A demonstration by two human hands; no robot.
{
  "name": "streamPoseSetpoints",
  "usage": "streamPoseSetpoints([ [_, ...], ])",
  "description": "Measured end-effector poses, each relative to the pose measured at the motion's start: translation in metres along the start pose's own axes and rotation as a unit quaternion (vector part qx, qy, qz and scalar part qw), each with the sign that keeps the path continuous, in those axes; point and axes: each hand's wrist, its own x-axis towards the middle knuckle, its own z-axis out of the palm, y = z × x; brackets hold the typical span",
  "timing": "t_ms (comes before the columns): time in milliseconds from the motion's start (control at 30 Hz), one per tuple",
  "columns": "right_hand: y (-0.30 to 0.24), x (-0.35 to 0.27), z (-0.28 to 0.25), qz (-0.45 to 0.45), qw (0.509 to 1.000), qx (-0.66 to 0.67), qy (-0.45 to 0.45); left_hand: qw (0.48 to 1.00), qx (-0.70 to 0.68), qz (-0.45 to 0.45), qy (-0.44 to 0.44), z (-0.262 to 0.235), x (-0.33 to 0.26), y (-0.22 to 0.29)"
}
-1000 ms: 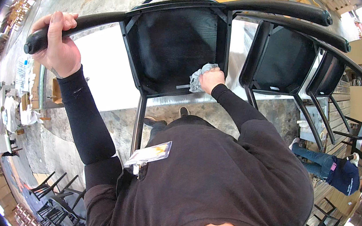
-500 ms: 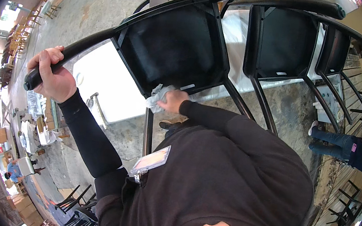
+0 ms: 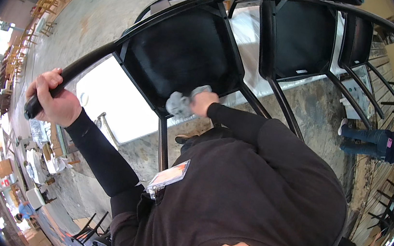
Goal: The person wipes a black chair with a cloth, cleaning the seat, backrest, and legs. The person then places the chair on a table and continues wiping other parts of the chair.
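Observation:
A black chair (image 3: 176,48) is tipped over in front of me, its dark seat underside facing up. My left hand (image 3: 54,98) is wrapped round the end of one of its legs at the left. A crumpled grey cloth (image 3: 179,104) is in my right hand (image 3: 204,103), pressed at the near edge of the seat underside; the hand is somewhat blurred. Part of the seat's near rail is hidden behind the cloth and hand.
Under the chair is a white tabletop (image 3: 112,99). More upturned black chairs (image 3: 305,40) stand in a row to the right on a plastic-covered surface. A person in dark clothes (image 3: 384,144) is at the far right. Wooden chairs (image 3: 55,0) line the far left.
My right hand has moved the cloth to the right along the near edge of the seat. My left hand keeps its hold on the chair leg.

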Motion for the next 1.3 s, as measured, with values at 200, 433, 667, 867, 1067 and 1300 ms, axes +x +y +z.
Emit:
streamPoseSetpoints([
  [200, -0.024, 0.001, 0.006, -0.096, 0.995, -0.01, 0.004, 0.999, 0.025, 0.015, -0.042, -0.002, 0.003, 0.002],
  [433, 0.08, -0.033, -0.034, -0.036, 0.984, -0.173, -0.016, 0.998, 0.027, 0.022, -0.049, -0.005, 0.002, -0.001],
  [667, 0.063, -0.024, -0.022, -0.013, 0.991, -0.133, 0.013, 0.998, 0.025, 0.025, -0.051, -0.005, 0.003, -0.001],
  [867, 0.067, -0.039, -0.035, -0.036, 0.992, -0.117, -0.038, 0.999, 0.02, 0.02, -0.042, -0.003, 0.004, 0.0],
  [1067, 0.064, -0.04, -0.043, -0.052, 0.995, -0.078, 0.021, 0.999, 0.012, 0.026, -0.028, -0.002, 0.002, -0.002],
  [1300, 0.069, -0.037, -0.036, -0.048, 0.99, -0.122, -0.044, 0.999, 0.013, 0.017, -0.031, -0.002, 0.002, 0.001],
])
